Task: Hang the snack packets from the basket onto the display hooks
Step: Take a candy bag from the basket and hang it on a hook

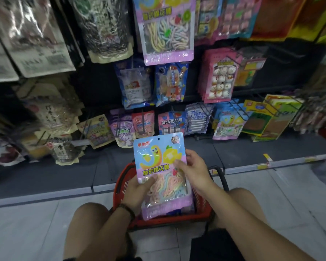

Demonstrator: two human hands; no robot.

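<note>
A pastel snack packet (159, 159) with a banana and lemon cartoon and a hang hole at its top is held upright over the red basket (120, 182). My left hand (137, 191) grips its lower left edge, thumb on the front. My right hand (193, 169) holds its right side. The basket sits on the floor between my knees, mostly hidden by the packet. A matching packet (167, 29) hangs high on the display, and another matching one (228, 125) hangs low right. Display hooks (143, 121) stick out from the rack, loaded with packets.
The dark rack is crowded with hanging snack bags: brown tea-like bags (55, 113) at left, blue packets (134, 85) in the middle, pink marshmallow packs (219, 76) and yellow-green packs (267, 119) at right. A grey base ledge (64, 178) runs along the floor.
</note>
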